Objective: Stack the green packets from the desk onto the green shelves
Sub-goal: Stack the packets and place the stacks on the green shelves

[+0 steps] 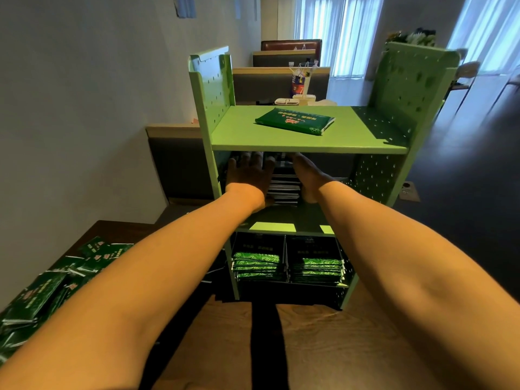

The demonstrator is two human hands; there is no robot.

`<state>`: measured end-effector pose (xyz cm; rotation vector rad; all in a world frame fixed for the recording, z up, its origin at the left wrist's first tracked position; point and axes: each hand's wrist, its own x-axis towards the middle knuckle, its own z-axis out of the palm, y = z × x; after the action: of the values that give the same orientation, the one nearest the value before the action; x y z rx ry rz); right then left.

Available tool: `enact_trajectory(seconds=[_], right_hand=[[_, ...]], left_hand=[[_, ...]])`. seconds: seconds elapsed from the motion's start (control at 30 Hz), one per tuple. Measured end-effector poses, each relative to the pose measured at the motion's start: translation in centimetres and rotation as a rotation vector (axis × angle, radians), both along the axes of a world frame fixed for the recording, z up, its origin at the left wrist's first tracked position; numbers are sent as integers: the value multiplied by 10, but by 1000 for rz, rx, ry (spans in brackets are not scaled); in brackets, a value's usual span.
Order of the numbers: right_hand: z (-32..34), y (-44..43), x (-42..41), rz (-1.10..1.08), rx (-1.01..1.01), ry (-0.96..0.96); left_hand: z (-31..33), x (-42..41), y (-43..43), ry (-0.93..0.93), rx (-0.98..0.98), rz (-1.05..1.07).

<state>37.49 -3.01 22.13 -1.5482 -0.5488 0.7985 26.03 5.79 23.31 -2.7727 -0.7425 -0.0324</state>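
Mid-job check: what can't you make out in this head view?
All head view.
Right hand fingers: hidden behind the top shelf edge, in shadow.
Stack on the middle shelf: mostly covered by it and the left hand; count unreadable.
Desk pile: cut off by the left edge.
Print on the lone packet: too small.

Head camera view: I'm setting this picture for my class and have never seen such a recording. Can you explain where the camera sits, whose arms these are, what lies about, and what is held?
No machine here: a person wears the camera on their head, so you look down along their own bare arms. The left hand and right hand reach into the middle level of the green shelves and appear to press flat against either side of a stack of packets. Nothing is clutched. One packet lies on top, two stacks fill the bottom level, and loose packets wait on the desk.
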Motion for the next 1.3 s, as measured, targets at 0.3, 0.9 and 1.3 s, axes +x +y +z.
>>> enact_trajectory(seconds=[0.3, 0.9, 1.3], right_hand=[[9, -2, -9, -106, 229, 107], [3, -39, -55, -570, 32, -192], [-155, -59, -161, -526, 343, -247]], left_hand=[[7, 0, -4, -42, -85, 5], [8, -61, -35, -711, -292, -258], [-160, -146, -40, -1165, -568, -178]])
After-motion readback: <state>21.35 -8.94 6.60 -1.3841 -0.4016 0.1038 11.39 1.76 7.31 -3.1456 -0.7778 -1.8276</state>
